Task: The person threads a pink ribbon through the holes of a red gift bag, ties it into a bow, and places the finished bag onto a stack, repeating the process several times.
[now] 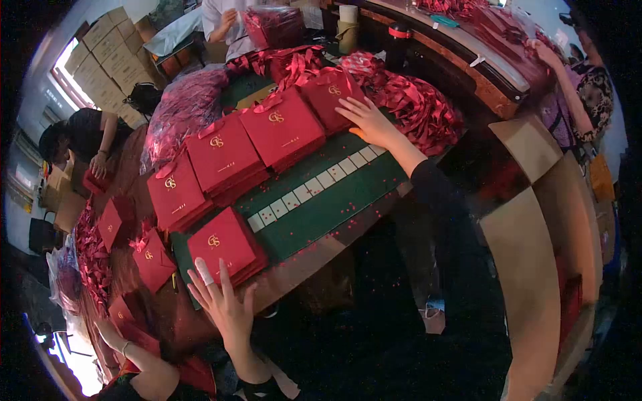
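My right hand (370, 125) reaches across the table with its fingers spread against the right end of a stack of red paper gift bags (328, 100). A small orange patch shows at its thumb. Low on the left, my left hand (227, 312) is open, fingers apart, right at the near edge of another stack of red gift bags (224, 244). One of its fingers has a white wrapping. Three more stacks, among them a middle stack (284, 130), stand in a row behind. Each top bag carries a gold emblem and lies flat.
A strip of white cards (324, 179) and red specks lie on the green mat (321, 224). Red ribbons (421, 110) are heaped behind. An open cardboard box (528, 260) stands at right. Other people work around the table, one person's hand (110, 334) nearby at lower left.
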Tool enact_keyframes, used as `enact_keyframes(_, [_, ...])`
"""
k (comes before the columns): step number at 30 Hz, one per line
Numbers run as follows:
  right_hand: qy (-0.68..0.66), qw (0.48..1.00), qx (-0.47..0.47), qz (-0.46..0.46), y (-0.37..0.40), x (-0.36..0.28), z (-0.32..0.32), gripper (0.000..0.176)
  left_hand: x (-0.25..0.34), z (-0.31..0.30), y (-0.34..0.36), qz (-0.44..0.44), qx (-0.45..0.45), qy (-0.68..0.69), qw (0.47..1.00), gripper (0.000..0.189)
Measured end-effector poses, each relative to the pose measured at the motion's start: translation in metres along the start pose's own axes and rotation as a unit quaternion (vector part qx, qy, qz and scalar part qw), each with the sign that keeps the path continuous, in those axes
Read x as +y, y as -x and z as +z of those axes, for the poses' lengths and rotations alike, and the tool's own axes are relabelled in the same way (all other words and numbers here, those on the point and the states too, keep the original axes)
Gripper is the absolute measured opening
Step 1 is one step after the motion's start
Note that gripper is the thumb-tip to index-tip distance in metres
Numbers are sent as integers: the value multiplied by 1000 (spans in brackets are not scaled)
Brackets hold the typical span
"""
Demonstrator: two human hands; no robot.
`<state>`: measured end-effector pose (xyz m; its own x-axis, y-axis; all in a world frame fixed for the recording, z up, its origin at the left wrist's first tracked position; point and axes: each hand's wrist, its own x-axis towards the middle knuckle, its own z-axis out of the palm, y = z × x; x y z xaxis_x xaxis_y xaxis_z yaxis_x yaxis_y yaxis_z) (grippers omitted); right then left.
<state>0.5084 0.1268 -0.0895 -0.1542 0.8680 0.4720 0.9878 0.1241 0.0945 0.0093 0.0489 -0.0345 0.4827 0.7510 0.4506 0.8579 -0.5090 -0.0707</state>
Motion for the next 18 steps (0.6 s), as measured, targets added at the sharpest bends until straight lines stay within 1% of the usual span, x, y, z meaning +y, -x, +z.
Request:
enact_keyframes(1, [3,1000,25,1,3,-6,-5,63,-2,1,-1,-4,-2,5,1000,56])
enact_keyframes(2, [5,1000,25,3,6,-10,-11,63,-8,7,2,-2,-1,6,1000,56])
enact_keyframes(4, [-17,999,50,9,13,-9,-15,57,-21,23,10,8,-49,56,997,51])
enact_keyframes(5, [-65,992,106,34,18,-1,-21,38,-23,28,13,3,-16,67,998,43])
enact_keyframes(6, [-70,978,150,126,23,10,-25,31,-25,29,13,3,-18,69,997,43])
enact_keyframes(7, [-60,955,236,170,25,22,-37,28,-29,28,14,8,-21,79,997,40])
enact_keyframes(8, [-147,914,241,292,31,32,-49,23,-31,27,15,11,-25,89,996,38])
enact_keyframes(9, [-51,920,269,280,37,42,-58,17,-29,23,14,20,-6,81,997,29])
enact_keyframes(10, [-117,922,228,291,41,59,-52,15,-25,17,10,18,-6,82,996,29])
enact_keyframes(11, [-183,917,186,301,44,73,-42,13,-20,11,4,58,65,33,996,25])
enact_keyframes(12, [-156,949,95,258,46,72,-47,18,-12,3,-2,97,136,-16,986,23])
enact_keyframes(13, [-91,953,12,289,44,63,-47,21,6,-10,-8,105,183,-28,977,19])
enact_keyframes(14, [-25,946,-73,316,41,51,-46,23,23,-11,-9,116,206,-4,972,18])
enact_keyframes(15, [97,944,-110,296,41,45,-36,22,40,-12,-8,127,229,19,965,18])
enact_keyframes(17, [138,944,-96,284,43,39,-15,18,72,7,-8,176,225,65,956,19])
enact_keyframes(18, [138,946,-80,282,44,37,-6,15,81,25,-7,221,164,122,954,22])
